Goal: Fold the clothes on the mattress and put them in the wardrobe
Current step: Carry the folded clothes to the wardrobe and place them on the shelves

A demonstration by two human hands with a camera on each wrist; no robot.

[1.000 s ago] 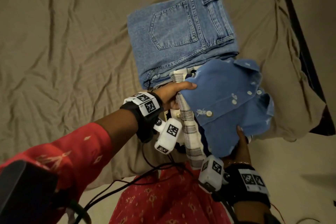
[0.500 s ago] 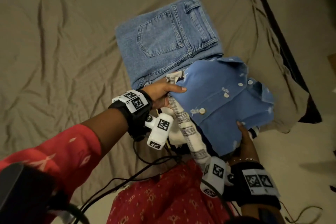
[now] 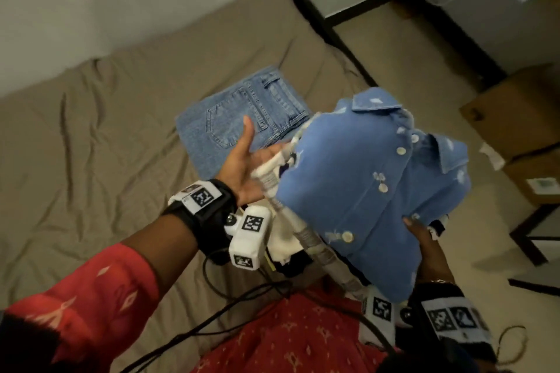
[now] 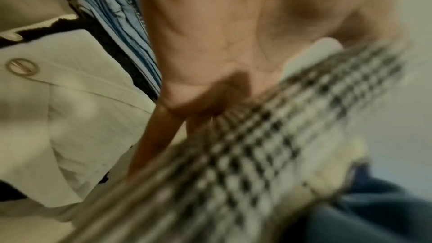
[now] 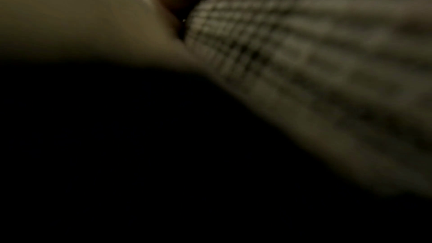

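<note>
Denim tops the stack you carry off the mattress: blue shirt over checked and cream pieces, likely bundled for one trip to the wardrobe, which is out of view. Your left hand props its side with straight fingers; your right hand supports from beneath, its grip hidden. Folded jeans wait behind.

Blurred checked fabric against a dim hand, darkness below.

Right hand — mostly under shirt
</note>
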